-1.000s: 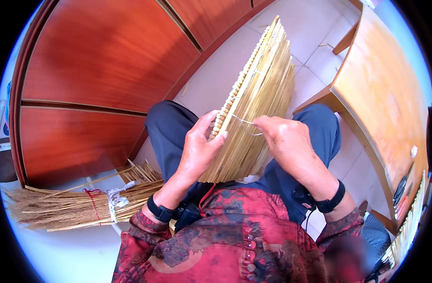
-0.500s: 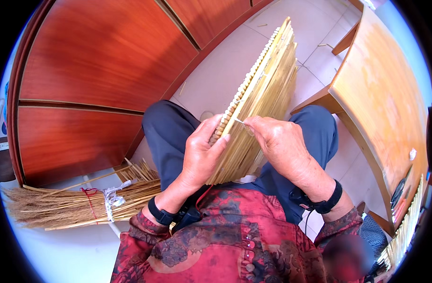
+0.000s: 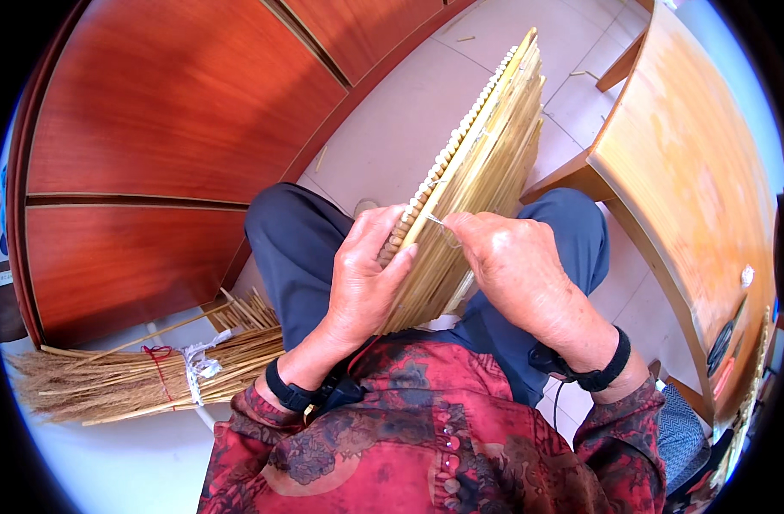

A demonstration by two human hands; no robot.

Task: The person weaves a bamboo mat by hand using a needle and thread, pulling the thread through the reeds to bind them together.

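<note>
Between my knees a mat of straw stalks (image 3: 486, 171) stands tilted, its row of cut stalk ends (image 3: 447, 154) running along the upper left edge. My left hand (image 3: 364, 270) is closed round this edge near its lower end, thumb on the stalk face and fingers on the far side. On the stalk face my right hand (image 3: 516, 261) pinches a thin, pale needle-like piece (image 3: 435, 220) between thumb and forefinger. Its tip touches the long stalk beside the row of ends. A fine thread seems to hang near my fingertips.
A tied bundle of feathery-headed stalks (image 3: 143, 373) lies at the lower left. Red-brown cabinet doors (image 3: 186, 111) stand behind it. On the right is a wooden table (image 3: 674, 154) with scissors-like dark handles (image 3: 722, 343) on it. Stalk scraps (image 3: 467, 38) lie on the tiled floor.
My right hand has drawn slightly to the right, and a little more of the needle-like piece shows. My left hand keeps its grip. The whole view has shifted slightly.
</note>
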